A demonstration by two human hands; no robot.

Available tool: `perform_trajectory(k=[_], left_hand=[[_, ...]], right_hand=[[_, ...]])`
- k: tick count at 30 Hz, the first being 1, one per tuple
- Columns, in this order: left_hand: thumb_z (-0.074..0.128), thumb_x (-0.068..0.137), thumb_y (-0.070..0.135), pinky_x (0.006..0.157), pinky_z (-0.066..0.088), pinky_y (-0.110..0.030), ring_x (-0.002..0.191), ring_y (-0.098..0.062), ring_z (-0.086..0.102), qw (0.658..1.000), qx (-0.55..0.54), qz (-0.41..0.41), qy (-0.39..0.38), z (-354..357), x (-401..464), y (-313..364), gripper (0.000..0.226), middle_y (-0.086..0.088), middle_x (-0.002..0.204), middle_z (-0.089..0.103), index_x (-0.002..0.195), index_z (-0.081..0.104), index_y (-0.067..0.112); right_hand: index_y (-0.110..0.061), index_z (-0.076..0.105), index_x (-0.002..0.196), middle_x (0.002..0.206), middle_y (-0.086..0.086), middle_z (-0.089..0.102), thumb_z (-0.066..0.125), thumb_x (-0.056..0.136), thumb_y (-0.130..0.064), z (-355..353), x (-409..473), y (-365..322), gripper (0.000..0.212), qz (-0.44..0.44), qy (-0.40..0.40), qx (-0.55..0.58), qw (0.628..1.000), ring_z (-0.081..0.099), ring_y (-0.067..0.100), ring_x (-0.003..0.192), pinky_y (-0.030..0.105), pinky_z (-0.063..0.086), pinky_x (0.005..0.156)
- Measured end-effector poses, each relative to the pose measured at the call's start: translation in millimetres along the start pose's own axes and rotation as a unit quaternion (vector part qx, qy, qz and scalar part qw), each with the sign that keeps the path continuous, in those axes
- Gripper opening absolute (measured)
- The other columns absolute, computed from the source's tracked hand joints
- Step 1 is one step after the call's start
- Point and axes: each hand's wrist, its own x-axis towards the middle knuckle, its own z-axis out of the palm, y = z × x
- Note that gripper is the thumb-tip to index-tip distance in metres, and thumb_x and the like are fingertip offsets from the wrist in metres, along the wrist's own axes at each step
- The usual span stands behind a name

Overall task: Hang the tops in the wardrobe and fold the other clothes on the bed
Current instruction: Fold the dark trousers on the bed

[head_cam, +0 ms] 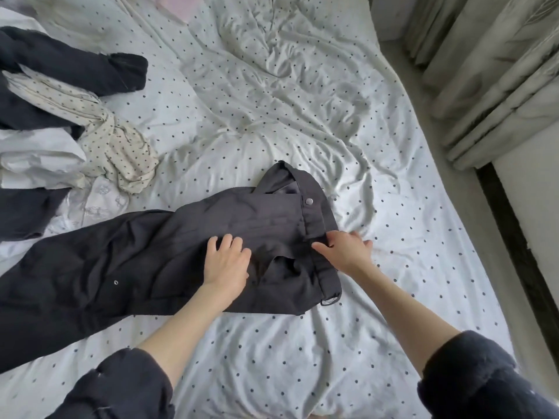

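Observation:
Dark grey trousers [127, 261] lie across the polka-dot bed sheet [272, 352], waistband to the right with a metal snap button showing, legs running off to the lower left. My left hand [227, 261] rests flat on the seat of the trousers, fingers apart. My right hand [348, 249] is at the waistband edge, thumb and fingers pinching the band. A heap of other clothes [60, 116] sits at the left: dark garments, a cream dotted top and a white piece.
The bed's right edge [472, 237] runs diagonally beside a dark floor strip. Pale curtains [484, 71] hang at the upper right. The sheet is wrinkled in the middle and far part of the bed.

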Motion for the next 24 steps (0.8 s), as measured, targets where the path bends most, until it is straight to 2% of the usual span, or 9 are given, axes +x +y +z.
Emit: perform_trajectory(k=[2,4,8,11,13,16,19,22,24], left_hand=[[0.059,0.087,0.039,0.108,0.021,-0.041,0.125,-0.023,0.032,1.0,0.002,-0.014,0.017,6.9,-1.0,3.5,0.044,-0.001,0.131,0.039,0.126,0.046,0.023],[0.064,0.084,0.042,0.108,0.021,-0.042,0.13,-0.025,0.027,0.999,-0.027,-0.02,0.022,10.0,-0.5,5.9,0.063,-0.005,0.142,0.027,0.136,0.033,0.024],[0.063,0.084,0.045,0.107,0.025,-0.042,0.139,-0.028,0.015,0.994,-0.1,-0.013,0.035,4.2,-6.4,1.6,0.081,-0.009,0.155,0.006,0.147,0.015,0.027],[0.06,0.088,0.042,0.1,0.03,-0.037,0.13,-0.024,0.032,0.995,-0.092,-0.027,0.039,-5.6,-11.7,0.0,0.072,-0.005,0.149,0.027,0.146,0.021,0.024],[0.054,0.092,0.036,0.096,0.03,-0.034,0.119,-0.02,0.044,0.995,-0.096,0.018,-0.034,-6.3,-16.4,4.1,0.048,0.002,0.132,0.051,0.135,0.039,0.023],[0.047,0.095,0.032,0.091,0.032,-0.031,0.112,-0.02,0.051,0.974,-0.123,0.108,-0.157,-6.9,-30.5,16.9,0.027,0.003,0.117,0.062,0.118,0.057,0.024],[0.043,0.096,0.036,0.084,0.034,-0.029,0.101,-0.017,0.055,0.979,-0.155,0.12,-0.047,-10.3,-32.6,16.7,0.025,0.008,0.101,0.065,0.103,0.064,0.025],[0.055,0.091,0.018,0.077,0.042,-0.038,0.09,-0.027,0.058,0.963,-0.194,0.115,0.149,-20.9,-18.7,2.7,0.014,-0.001,0.092,0.065,0.095,0.068,0.015],[0.057,0.088,0.005,0.078,0.045,-0.043,0.092,-0.031,0.059,0.945,-0.224,0.089,0.222,-23.5,2.6,-14.3,0.019,-0.008,0.099,0.064,0.104,0.067,0.008]], right_hand=[[-0.02,0.049,0.078,0.087,0.001,0.058,0.052,0.089,-0.042,3.6,2.7,-3.9,0.025,0.017,-0.013,0.039,0.999,0.049,0.025,0.107,0.038,0.026,0.083],[-0.02,0.044,0.071,0.076,0.0,0.053,0.055,0.088,-0.031,2.2,-1.7,0.5,0.024,0.027,-0.024,0.104,0.994,0.053,0.024,0.093,0.035,0.026,0.079],[-0.005,0.061,0.085,0.088,0.01,0.066,0.06,0.083,-0.012,-4.3,-29.8,25.9,0.007,-0.024,-0.091,0.234,0.968,0.06,0.03,0.087,0.038,0.048,0.083],[-0.007,0.067,0.092,0.095,0.009,0.069,0.063,0.081,-0.009,-11.3,-62.4,55.6,0.012,-0.04,-0.156,0.211,0.964,0.063,0.025,0.091,0.039,0.05,0.088],[-0.007,0.068,0.095,0.099,0.006,0.069,0.068,0.08,-0.016,-9.9,-77.9,74.8,0.018,-0.026,-0.211,0.115,0.97,0.062,0.022,0.095,0.031,0.048,0.084],[-0.008,0.071,0.103,0.104,0.005,0.068,0.066,0.083,-0.016,-2.7,-92.8,92.1,0.022,0.012,-0.286,0.047,0.957,0.061,0.014,0.092,0.021,0.046,0.075],[-0.011,0.071,0.108,0.1,0.001,0.066,0.054,0.09,-0.007,-4.5,-86.6,92.9,0.025,0.025,-0.26,0.068,0.963,0.06,-0.004,0.072,0.01,0.042,0.068],[-0.007,0.069,0.11,0.117,0.008,0.066,0.048,0.093,-0.009,-14.9,-56.4,86.0,0.027,0.048,-0.112,0.109,0.987,0.062,0.021,0.103,0.028,0.046,0.09],[-0.008,0.066,0.114,0.118,0.01,0.066,0.049,0.094,-0.014,-22.1,-27.3,70.7,0.027,0.029,-0.018,0.131,0.991,0.06,0.026,0.107,0.032,0.046,0.092]])
